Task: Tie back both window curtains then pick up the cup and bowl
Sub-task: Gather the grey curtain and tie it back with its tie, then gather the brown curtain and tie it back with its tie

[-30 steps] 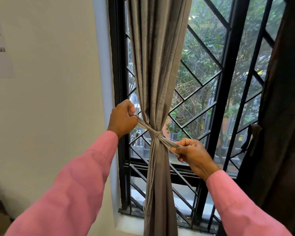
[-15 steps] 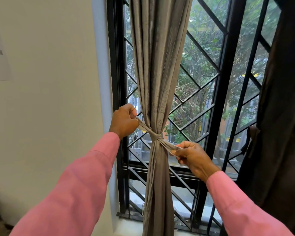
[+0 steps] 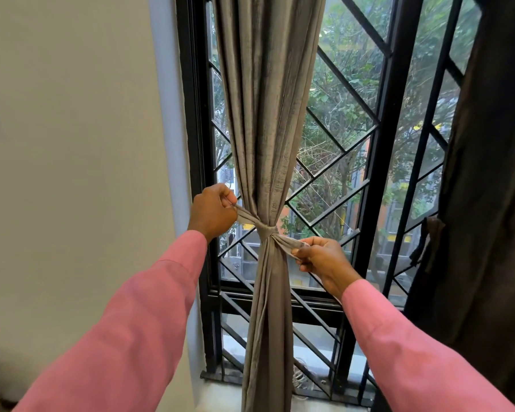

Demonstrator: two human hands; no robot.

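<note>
A grey curtain (image 3: pixel 268 114) hangs at the left side of the window, gathered at mid-height by a matching grey tie strip (image 3: pixel 266 231) knotted around it. My left hand (image 3: pixel 213 211) pinches the strip's left end, up and to the left of the knot. My right hand (image 3: pixel 321 258) pinches the right end, down and to the right. Both ends are pulled taut. A dark brown curtain (image 3: pixel 488 203) hangs at the right edge, with a dark tie (image 3: pixel 428 242) dangling beside it. No cup or bowl is in view.
A black window frame with diagonal grille bars (image 3: pixel 351 93) stands behind the curtains, trees outside. A cream wall (image 3: pixel 72 173) fills the left. A pale sill (image 3: pixel 220 394) runs below the window.
The view has shifted slightly, so the knot sits lower in frame. Both hands keep their hold on the strip ends and the knot looks a little tighter.
</note>
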